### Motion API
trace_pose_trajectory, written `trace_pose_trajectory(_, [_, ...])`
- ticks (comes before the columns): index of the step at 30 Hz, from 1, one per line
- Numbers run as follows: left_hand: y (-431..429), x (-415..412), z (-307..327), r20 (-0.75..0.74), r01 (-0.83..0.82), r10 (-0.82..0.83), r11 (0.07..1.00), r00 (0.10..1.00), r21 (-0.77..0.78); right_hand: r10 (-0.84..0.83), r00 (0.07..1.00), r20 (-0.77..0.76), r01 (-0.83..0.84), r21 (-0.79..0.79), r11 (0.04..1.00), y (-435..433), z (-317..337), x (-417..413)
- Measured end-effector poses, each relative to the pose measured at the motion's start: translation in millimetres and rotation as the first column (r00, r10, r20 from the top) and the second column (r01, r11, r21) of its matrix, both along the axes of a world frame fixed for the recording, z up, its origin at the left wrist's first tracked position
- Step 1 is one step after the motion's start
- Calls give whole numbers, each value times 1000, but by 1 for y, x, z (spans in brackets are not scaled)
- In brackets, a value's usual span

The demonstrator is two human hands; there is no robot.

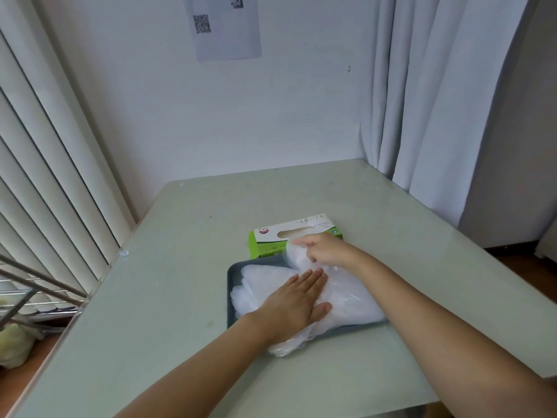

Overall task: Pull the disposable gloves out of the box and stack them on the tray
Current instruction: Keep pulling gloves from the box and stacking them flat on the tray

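Table [180,297], pale green, glossy top: 1.
Tray [233,279], dark grey: 1, at the middle of the table, nearer its near edge than its far one.
Box [289,227], green and white, slot on top: 1, just beyond the tray's far edge, touching or nearly touching it.
Stack of gloves [352,300], clear plastic: 1 pile lying on the tray and spilling over its near edge onto the table. The layers cannot be counted.
Left hand [297,300]: 1, flat on the stack, palm down, fingers straight and close together, thumb out to the side, pressing the pile at the tray's middle.
Right hand [327,248]: 1, above the tray's far edge just in front of the box, fingers curled and pinching the loose glove.
Loose glove [297,254]: 1, hanging from the right hand's fingers, its lower part meeting the stack.
Paper sheet [226,28] with a printed code, on the wall: 1.
Curtain [437,86], at the table's far right corner: 1.
Blinds [45,146], along the table's left edge.
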State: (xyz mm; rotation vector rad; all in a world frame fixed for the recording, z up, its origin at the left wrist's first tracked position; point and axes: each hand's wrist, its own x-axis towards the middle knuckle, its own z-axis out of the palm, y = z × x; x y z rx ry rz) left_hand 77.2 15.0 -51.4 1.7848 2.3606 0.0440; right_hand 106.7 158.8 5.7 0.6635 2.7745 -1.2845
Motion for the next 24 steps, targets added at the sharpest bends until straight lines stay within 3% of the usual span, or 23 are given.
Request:
trace_pose_trajectory(2, [0,1,0,1,-31,31,999,1000,-29,-50,992,-120,36,-122,992,-3,-2,2])
trace_pose_trajectory(6, [0,0,-1,-14,-114,113,991,993,-66,-119,945,-304,84,-125,989,-18,-18,14])
trace_pose_trajectory(8, [1,-2,-5,-6,-126,126,992,992,-26,-90,941,-326,53,-121,991,-26,-34,26])
trace_pose_trajectory(14, [-2,-3,-7,9,-212,212,977,977,-25,91,976,-198,-100,-31,995,-21,-57,50])
trace_pose_trajectory(17, [-18,-5,-4,10,-224,225,973,974,-54,265,964,26,-255,379,890,-16,-55,50])
trace_pose_trajectory(19, [-33,-8,2,-30,-226,225,967,974,-117,290,940,177,-340,507,792,-14,-55,53])
trace_pose_trajectory(24, [-51,-18,15,-122,-257,231,925,965,-281,263,928,264,-365,497,787,-7,-54,58])
